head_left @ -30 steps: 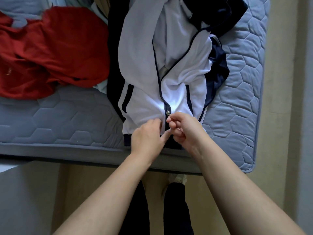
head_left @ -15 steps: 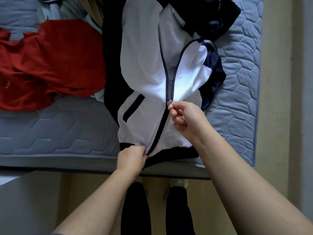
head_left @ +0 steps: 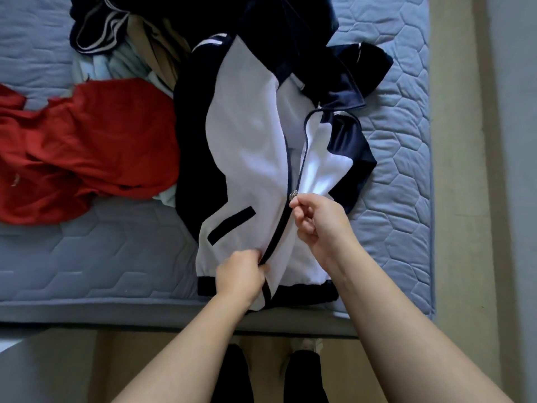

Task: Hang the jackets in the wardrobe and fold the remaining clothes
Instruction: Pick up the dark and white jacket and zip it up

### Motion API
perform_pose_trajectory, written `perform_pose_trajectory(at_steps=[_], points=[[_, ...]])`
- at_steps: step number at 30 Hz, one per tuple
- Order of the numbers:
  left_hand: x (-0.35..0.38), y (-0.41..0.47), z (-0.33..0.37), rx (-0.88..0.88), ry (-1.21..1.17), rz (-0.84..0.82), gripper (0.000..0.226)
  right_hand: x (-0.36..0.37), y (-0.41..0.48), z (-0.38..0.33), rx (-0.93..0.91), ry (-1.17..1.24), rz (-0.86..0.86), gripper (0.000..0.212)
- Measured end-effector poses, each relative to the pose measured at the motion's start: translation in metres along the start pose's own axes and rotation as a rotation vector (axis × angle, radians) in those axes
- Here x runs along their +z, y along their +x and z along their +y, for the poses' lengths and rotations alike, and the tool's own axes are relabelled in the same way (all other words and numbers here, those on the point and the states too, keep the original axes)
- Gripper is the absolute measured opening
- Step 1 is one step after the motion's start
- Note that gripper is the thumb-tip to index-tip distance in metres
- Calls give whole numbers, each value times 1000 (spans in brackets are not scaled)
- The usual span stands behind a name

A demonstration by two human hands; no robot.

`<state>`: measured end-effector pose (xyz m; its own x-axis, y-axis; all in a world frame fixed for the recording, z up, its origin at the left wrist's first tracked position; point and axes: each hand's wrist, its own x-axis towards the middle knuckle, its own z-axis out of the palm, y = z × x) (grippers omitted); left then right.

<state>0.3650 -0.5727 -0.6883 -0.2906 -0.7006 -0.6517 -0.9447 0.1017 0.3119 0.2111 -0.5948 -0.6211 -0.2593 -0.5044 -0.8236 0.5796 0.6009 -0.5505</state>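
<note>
Zipper pull (head_left: 293,195) higher up jacket (head_left: 247,158) | right hand (head_left: 316,222) pinches it | left hand (head_left: 241,277) grips hem (head_left: 207,287)

I couldn't see the zipper pull (head_left: 293,196) clearly; my right hand (head_left: 318,225) covered its tab. My left hand (head_left: 241,277) hid part of the hem of the jacket (head_left: 247,146). The red garment (head_left: 87,146) ran off the left edge, and the clothes pile (head_left: 130,39) off the top. Which garments lay in it I couldn't tell.

White-and-navy jacket (head_left: 247,158) lies front-up on the mattress — zipped partway — beside a crumpled red garment (head_left: 87,149).
</note>
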Motion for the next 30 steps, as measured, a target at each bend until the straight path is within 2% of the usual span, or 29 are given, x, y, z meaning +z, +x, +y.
perform_pose_trajectory(at_steps=[2,4,6,8,10,16,19,21,24,25,26,27,30], points=[[-1,0,-6,-32,-2,-50,14,1,0,-2,-22,-12,-32,19],[-13,6,1,-26,-3,-28,18,0,0,-4,-37,-22,-64,22],[-30,15,18,12,-20,84,30,-2,-1,-7,-50,-34,-71,26],[-45,25,36,80,-41,213,33,-4,-2,-13,-60,-36,-65,25],[-52,30,47,123,-12,249,32,-4,-3,-21,-65,-4,-54,21],[-28,4,18,15,36,29,26,-5,-6,-50,-84,30,-41,21],[-31,-2,8,-50,64,-29,31,-2,-15,-57,-104,44,-70,22],[-46,3,9,-85,106,-59,31,-2,-22,-62,-117,70,-94,21],[-82,15,20,-131,152,-225,8,0,-33,-73,-147,77,-131,24],[-98,18,26,-156,148,-292,8,0,-36,-76,-165,60,-143,26],[-115,21,32,-173,109,-291,18,1,-40,-79,-184,31,-150,27],[-135,25,40,-169,39,-205,23,0,-43,-80,-204,-10,-148,29],[-199,43,76,-60,-222,290,21,-3,-50,-80,-250,-130,-118,32]])
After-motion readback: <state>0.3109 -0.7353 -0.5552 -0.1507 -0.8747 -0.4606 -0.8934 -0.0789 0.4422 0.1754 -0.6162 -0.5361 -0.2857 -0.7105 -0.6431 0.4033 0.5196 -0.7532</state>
